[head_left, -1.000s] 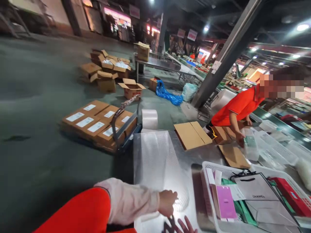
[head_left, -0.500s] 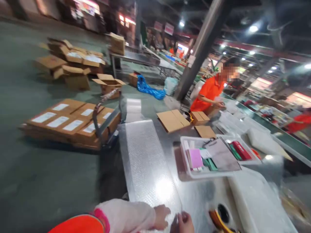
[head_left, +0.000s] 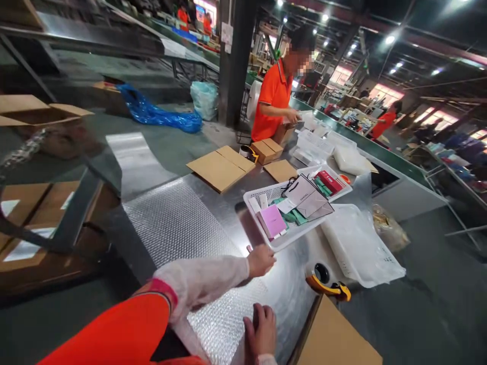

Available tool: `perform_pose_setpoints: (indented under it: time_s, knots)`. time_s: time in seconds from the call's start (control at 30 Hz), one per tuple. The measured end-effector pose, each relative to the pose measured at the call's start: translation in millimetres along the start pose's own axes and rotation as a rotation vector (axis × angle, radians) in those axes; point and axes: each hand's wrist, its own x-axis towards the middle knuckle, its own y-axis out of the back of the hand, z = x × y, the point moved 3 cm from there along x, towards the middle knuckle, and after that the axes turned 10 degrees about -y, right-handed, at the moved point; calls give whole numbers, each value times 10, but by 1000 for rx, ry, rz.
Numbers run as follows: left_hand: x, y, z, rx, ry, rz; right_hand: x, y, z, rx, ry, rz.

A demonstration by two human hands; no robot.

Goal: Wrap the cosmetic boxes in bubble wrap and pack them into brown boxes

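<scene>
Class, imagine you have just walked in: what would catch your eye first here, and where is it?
Probably first the bubble wrap, gleaming on the metal table beneath the left forearm. Next, the co-worker's bright orange shirt beyond the table, and the purple box in the white basket. Blue plastic stands out on the floor at upper left.

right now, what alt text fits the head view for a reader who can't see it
A person's left hand and right hand are close to the edge of bubble wrap spread on a metal table. A white basket beyond holds a purple box and paper bag; a tape dispenser lies to the right. Farther back stands a co-worker in orange.
</scene>
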Motion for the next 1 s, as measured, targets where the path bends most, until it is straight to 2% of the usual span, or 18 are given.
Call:
perform_pose_setpoints:
  time_s: [0.07,0.13,0.17,0.23,0.27,0.33,0.4,0.43,0.47,0.53,0.57,0.63,0.7,0.73,0.8,0.87,0.93,1.0]
  knots:
    - [309,355,-176,32,100,53,-61,-65,37,-46,-51,13]
    - [641,646,-419,76,359,84,-103,-83,54,-94,-56,52]
    - [805,736,-508,75,411,67,-118,-77,53,-127,-36,96]
    - [1054,830,-624,55,482,16,-137,-69,25,-196,77,166]
    - [1123,850,-645,36,493,-9,-141,-71,0,-214,180,169]
    - [1115,872,-636,-10,514,-41,-146,-83,-48,-209,425,85]
    - [888,886,-592,-38,549,-36,-146,-71,-56,-187,608,-45]
    - [686,888,-563,-51,571,11,-143,-54,-39,-185,651,-105]
    - [426,876,-528,-79,591,86,-141,-34,-11,-190,673,-163]
    - [-247,776,-421,-230,633,314,-152,6,65,-196,702,-257]
    - [-630,655,-341,-393,662,397,-166,24,106,-187,719,-287]
    - [-1385,291,-123,-795,773,520,-198,53,178,-148,757,-316]
    - [-1994,-165,146,-1095,967,554,-217,70,228,-98,782,-312]
    - [-2207,-379,276,-1163,1055,562,-219,74,244,-80,792,-311]
    - [-2437,-726,483,-1179,1185,557,-210,78,255,-67,817,-322]
    - [-2470,-933,600,-1103,1249,529,-192,88,252,-74,840,-348]
    - [-2421,-1021,649,-1004,1284,487,-177,112,247,-86,854,-372]
    - [-2380,-1033,673,-869,1316,456,-176,143,245,-106,863,-384]
